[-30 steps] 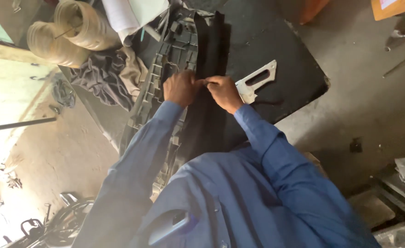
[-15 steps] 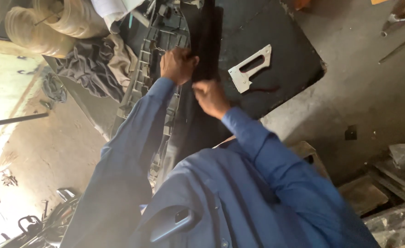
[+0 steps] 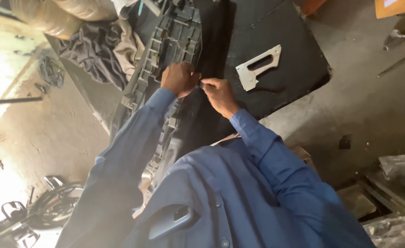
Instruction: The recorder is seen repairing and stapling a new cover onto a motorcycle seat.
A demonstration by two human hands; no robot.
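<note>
Left hand (image 3: 180,79) curled shut on the edge of the black sheet (image 3: 216,55), knuckles up. It sits right where the sheet meets the ribbed plastic panel (image 3: 165,46). Right hand (image 3: 218,94) just beside it, fingertips pinched together on the same sheet edge; the two hands are nearly touching. Possibly something small between the right fingertips, too blurred to tell.

Black sheet runs away from both hands along the panel and also down toward the person's body. Panel lies left of the left hand, long axis pointing away from the person.

Metal staple gun (image 3: 259,68) lies flat on the dark desk (image 3: 299,55), right of the right hand and a bit beyond it, near but not touched.

Beyond and left of the left hand: crumpled cloths (image 3: 97,50) on the desk edge, with pale coiled rolls (image 3: 64,14) behind them. Both sleeves blue. Bare concrete floor (image 3: 372,105) well off to the right of the right hand.
</note>
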